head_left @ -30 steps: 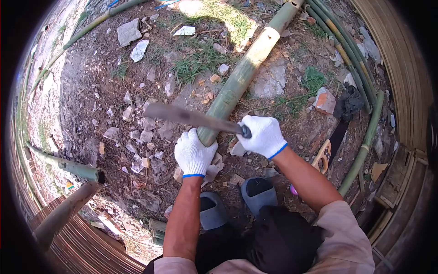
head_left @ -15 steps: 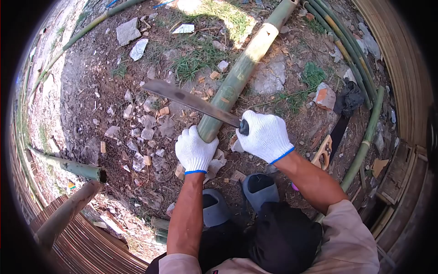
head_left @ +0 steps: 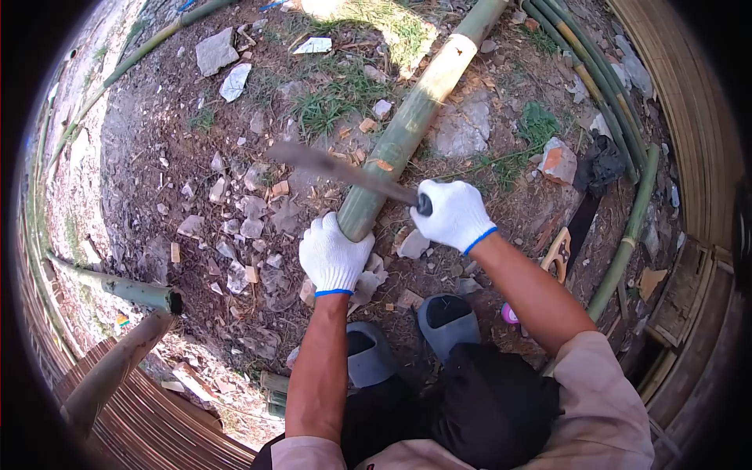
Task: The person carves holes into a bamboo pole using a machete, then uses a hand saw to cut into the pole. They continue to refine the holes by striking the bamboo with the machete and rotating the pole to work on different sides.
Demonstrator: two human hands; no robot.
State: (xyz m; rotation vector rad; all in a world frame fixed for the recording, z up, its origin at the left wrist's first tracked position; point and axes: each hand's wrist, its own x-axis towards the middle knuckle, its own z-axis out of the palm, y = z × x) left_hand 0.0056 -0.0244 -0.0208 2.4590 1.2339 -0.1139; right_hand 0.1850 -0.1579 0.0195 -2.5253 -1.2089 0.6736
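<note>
A thick green bamboo pole (head_left: 398,141) slants across the ground, its near end toward me. My left hand (head_left: 333,254), in a white knitted glove with a blue cuff, is wrapped round that near end. In the same kind of glove, my right hand (head_left: 454,213) is closed on the dark handle of a machete (head_left: 337,168). The long blade, smeared by motion, points left and crosses over the pole just above my left hand. A pale cut mark (head_left: 381,165) shows on the bamboo close beyond the blade.
A handsaw (head_left: 558,252) with a wooden handle lies at right, near a broken brick (head_left: 558,161) and black plastic (head_left: 601,163). More bamboo poles (head_left: 627,251) lie along the right. Stones and wood chips litter the ground. My sandals (head_left: 449,323) stand close below.
My right hand has shifted slightly up and right with the machete, and the blade has moved right and blurred. My left hand keeps its hold on the bamboo pole.
</note>
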